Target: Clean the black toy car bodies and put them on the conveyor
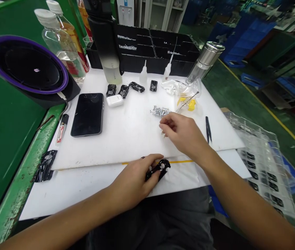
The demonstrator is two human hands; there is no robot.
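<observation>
Near the front edge of the white foam board (126,139), my left hand (135,177) is closed around a glossy black toy car body (165,165), whose near part the fingers cover. My right hand (182,130) is over the board with thumb and forefinger pinched together. Whatever is between those fingertips is too small to make out. Just beyond them lies a heap of small silvery screws (159,111). More black car bodies sit farther back, among them one (153,85) standing alone and one (137,86) lying at an angle.
A phone (87,114), a white earbud case (115,101) and a lighter (62,128) lie on the left. Black tweezers (208,130) are at the right. Behind stand dropper bottles (143,74), a tumbler (206,60) and a black parts bin (157,64). A fan (30,66) is left.
</observation>
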